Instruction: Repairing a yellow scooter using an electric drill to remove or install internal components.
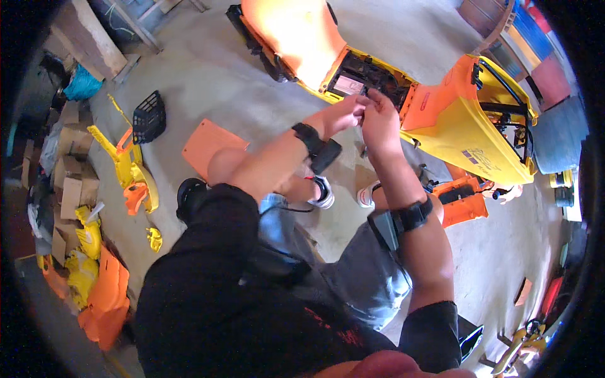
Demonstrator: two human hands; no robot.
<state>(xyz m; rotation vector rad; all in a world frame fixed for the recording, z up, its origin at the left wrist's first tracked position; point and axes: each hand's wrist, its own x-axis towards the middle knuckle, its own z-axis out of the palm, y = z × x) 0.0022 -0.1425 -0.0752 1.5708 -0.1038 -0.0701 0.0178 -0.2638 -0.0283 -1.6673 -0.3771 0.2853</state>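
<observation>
My left hand [344,116] and my right hand [382,123] meet in front of an orange and yellow scooter [441,135]. Both have their fingers pinched together, the tips nearly touching. Whatever lies between them is too small or hidden to make out. Just behind the hands, the scooter's open floor compartment [384,80] shows dark wiring and parts. A pale rectangular block [348,85] sits inside it, partly covered by my fingers. The seat end [293,38] of the scooter glares with bright light.
An orange panel [209,146] lies by my left knee, with a black basket [149,118] and yellow body parts [140,170] further left. Orange panels [106,302] and cardboard boxes [77,140] line the left side. An orange tray-like part [463,203] rests right of my right arm; a blue drum [559,137] stands beyond.
</observation>
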